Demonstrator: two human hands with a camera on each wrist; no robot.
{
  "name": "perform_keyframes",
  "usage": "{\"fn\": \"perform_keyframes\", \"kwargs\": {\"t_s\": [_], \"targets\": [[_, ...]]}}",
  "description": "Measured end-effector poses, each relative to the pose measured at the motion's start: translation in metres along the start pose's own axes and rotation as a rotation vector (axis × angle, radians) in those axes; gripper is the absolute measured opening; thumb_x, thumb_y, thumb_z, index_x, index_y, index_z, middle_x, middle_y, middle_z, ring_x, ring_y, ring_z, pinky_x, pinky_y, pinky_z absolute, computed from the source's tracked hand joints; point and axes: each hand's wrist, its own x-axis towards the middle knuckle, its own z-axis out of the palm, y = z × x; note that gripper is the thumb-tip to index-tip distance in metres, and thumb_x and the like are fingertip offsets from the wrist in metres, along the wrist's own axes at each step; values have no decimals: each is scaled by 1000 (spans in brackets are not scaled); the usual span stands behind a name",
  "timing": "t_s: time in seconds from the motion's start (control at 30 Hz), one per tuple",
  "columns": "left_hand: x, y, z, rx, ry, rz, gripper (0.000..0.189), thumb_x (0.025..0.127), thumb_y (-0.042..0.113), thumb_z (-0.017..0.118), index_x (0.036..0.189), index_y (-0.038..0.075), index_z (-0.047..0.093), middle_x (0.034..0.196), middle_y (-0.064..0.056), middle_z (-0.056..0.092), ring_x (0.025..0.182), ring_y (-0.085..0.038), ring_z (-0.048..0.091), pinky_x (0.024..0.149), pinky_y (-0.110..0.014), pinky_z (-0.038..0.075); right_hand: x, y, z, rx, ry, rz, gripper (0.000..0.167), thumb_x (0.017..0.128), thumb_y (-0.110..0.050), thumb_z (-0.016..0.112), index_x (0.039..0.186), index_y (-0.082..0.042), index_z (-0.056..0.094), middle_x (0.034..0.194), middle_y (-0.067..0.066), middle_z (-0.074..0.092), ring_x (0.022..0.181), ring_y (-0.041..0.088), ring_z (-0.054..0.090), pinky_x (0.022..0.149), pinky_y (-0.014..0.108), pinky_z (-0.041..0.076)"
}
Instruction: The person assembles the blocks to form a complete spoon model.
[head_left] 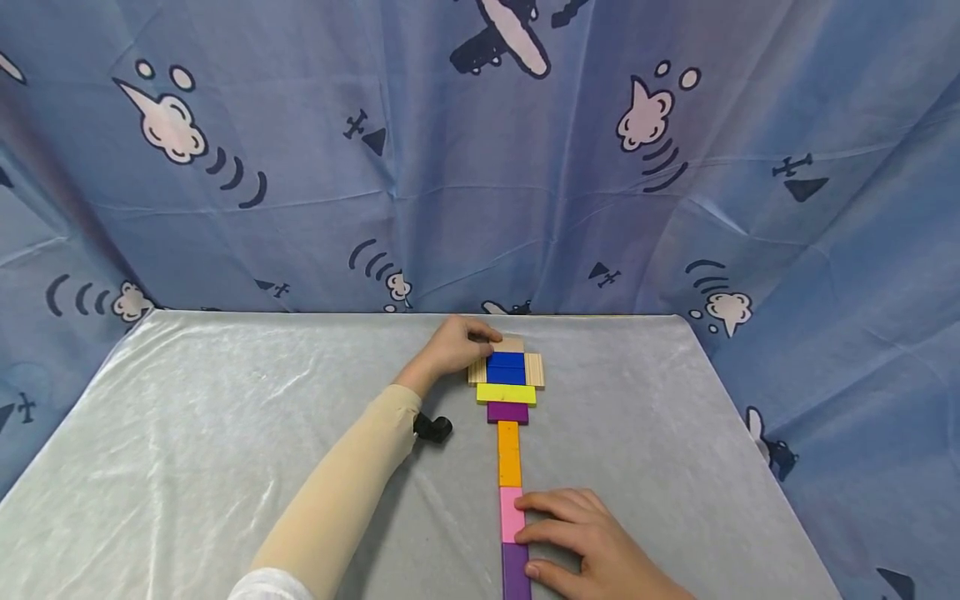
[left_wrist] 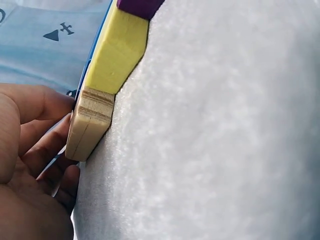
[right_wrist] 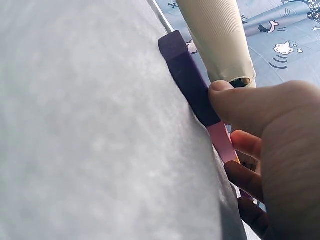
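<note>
A row of flat coloured wooden blocks runs toward the far table edge in the head view. At its far end my left hand (head_left: pixel 453 346) touches the plain wood blocks, its fingertips by the top block (head_left: pixel 512 344) and the blue blocks (head_left: pixel 507 367). In the left wrist view the left plain block (left_wrist: pixel 90 132) lies beside the thumb, with the other fingers loosely bent below. Lower down, my right hand (head_left: pixel 588 537) rests its spread fingertips along the right side of the pink block (head_left: pixel 511 512) and the purple block (head_left: pixel 516 571). The thumb touches the purple one.
Between lie a yellow block (head_left: pixel 506 394), a dark purple block (head_left: pixel 507 412) and orange blocks (head_left: pixel 509 454). Another plain block (head_left: pixel 534 370) stands right of the blue ones. A pale cloth (head_left: pixel 187 467) covers the table; a patterned blue curtain (head_left: pixel 480 167) hangs behind.
</note>
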Motion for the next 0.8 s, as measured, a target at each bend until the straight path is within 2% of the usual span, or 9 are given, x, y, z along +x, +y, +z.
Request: {"fn": "perform_keyframes", "kwargs": {"t_s": [0.3,0.43,0.53,0.63,0.7,0.8], "targets": [[-6,-6,-1,-10,26,28,22,101,7,73,118,7,85,122,-7,80,122,-25,68,112,-42,51,1,0,1,-11,4,-36,26,104,-38,78,129,-46,73,145,-17,65,124,9,62,101,43,52],[-9,-4,-4,5,31,37,29,103,8,69,130,5,80,132,-10,77,127,-27,67,114,-43,50,1,-1,-1,5,-18,12,25,104,-42,77,128,-49,73,145,-20,64,125,7,61,102,43,53],[-15,0,-8,87,18,52,40,105,12,68,144,4,71,145,-12,70,136,-29,63,119,-46,47,1,0,-3,11,-25,30,24,104,-43,77,127,-49,73,145,-20,64,125,7,61,102,43,53],[-24,5,-16,220,-18,103,51,106,16,68,155,3,61,156,-13,62,145,-30,56,124,-46,41,1,-1,-3,17,-24,46,24,104,-43,77,127,-47,74,144,-19,65,125,9,60,102,44,52],[-34,10,-22,303,-33,138,58,106,20,69,160,5,54,161,-12,57,150,-30,51,127,-46,37,1,-2,-3,42,-30,89,26,103,-46,76,129,-47,74,146,-18,64,127,11,60,103,45,52],[-56,15,-33,403,-30,156,67,107,29,69,166,8,45,168,-12,49,156,-32,44,129,-48,32,2,-6,-5,100,-60,211,35,102,-54,74,137,-49,71,152,-16,60,133,16,57,106,49,53]]}}
